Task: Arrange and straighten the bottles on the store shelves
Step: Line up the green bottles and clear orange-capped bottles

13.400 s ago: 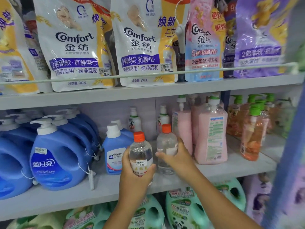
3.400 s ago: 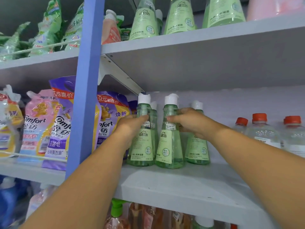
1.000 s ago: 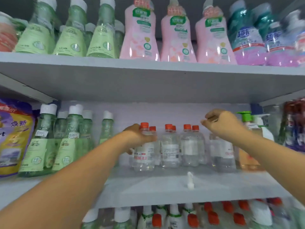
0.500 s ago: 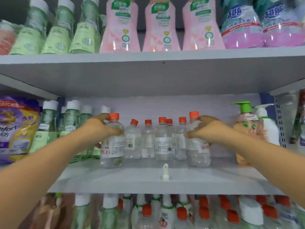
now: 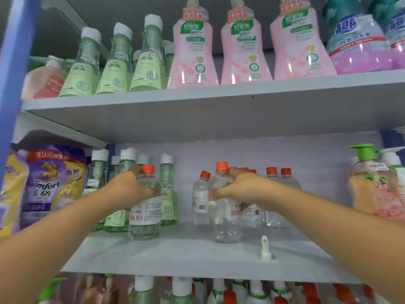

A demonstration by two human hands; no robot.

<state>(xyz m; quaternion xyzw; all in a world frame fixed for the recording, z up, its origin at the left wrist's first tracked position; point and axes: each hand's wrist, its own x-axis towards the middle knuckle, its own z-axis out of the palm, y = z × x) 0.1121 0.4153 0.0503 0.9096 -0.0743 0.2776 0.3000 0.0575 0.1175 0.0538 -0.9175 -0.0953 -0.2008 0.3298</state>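
Shelf: hands spread clear btls wider apart.

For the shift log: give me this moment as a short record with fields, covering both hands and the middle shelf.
left hand: grips a clear orange-capped bottle, standing by the green bottles
right hand: grips another clear bottle, at the front of the clear group
middle shelf: gap between the two held bottles
loose item: small white clip near the shelf's front edge
far right: pump bottle

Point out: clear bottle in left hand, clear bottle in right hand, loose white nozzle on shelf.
Left-hand clear bottle [image 5: 145, 213]: head view, on its label.
Right-hand clear bottle [image 5: 225, 227]: head view, on its lower body.
White nozzle [image 5: 265, 247]: head view, on its stem.
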